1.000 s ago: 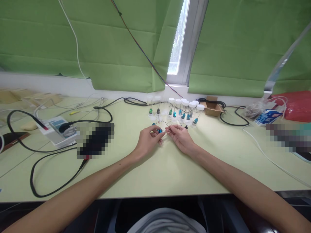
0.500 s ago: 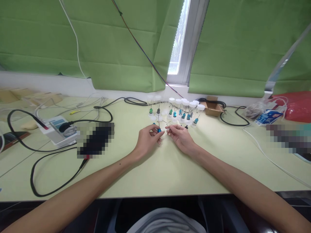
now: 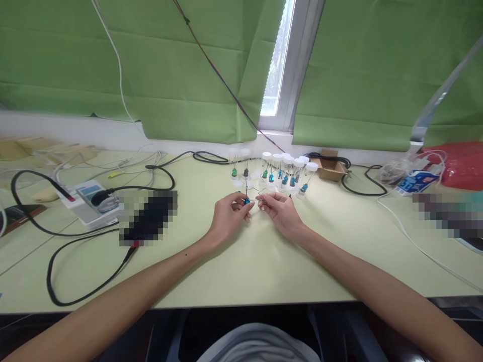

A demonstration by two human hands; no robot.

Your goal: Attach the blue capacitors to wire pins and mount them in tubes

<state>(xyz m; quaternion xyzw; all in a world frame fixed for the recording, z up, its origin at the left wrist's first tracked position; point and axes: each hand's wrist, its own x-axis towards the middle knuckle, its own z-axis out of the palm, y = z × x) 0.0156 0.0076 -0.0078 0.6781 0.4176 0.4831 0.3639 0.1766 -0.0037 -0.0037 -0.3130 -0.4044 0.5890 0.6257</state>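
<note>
My left hand [image 3: 231,215] pinches a small shiny blue part [image 3: 247,201] between thumb and fingers. A thin dark shaft [image 3: 246,183] stands upright from that part. My right hand [image 3: 279,212] is closed on a thin metal rod [image 3: 255,200], which points left and meets the blue part or ends very close to it. Just beyond my fingertips lies a thin bent piece of metal [image 3: 258,191]. Behind my hands stand several clear tubes with white caps [image 3: 312,166], holding green, blue or dark parts on shafts. A small dark piece [image 3: 290,196] shows beside my right hand.
An open cardboard box [image 3: 332,168] sits at the back right, near black cable loops. At left are a white power box [image 3: 90,203], a blurred-out dark object [image 3: 151,216] and cables. A blue-and-white packet [image 3: 418,182] and red bag [image 3: 463,168] lie far right.
Both hands stay almost in place, with very slight shifts at the fingers. The blue part and the rod remain held.
</note>
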